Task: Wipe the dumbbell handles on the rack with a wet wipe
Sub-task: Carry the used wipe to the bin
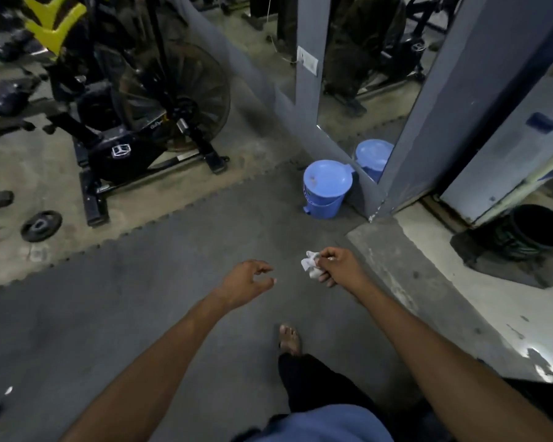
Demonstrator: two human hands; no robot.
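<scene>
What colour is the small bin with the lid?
Light blue; the bin shows best in the head view.

The crumpled wet wipe (310, 266) shows only in part, its lower folds hidden inside the grip of the right hand (339, 266); the left forearm (160, 362) and right forearm (444, 362) are cut off by the bottom edge; the exercise bike (131, 122) loses its upper part past the top edge, and the lettering on its frame is too small to read; the black bucket (537, 231) runs out at the right edge; the foot (289, 338) shows only its front, the heel hidden under the trouser leg (316, 384); the white plate (307, 60) on the pillar is too blurred to identify.
</scene>
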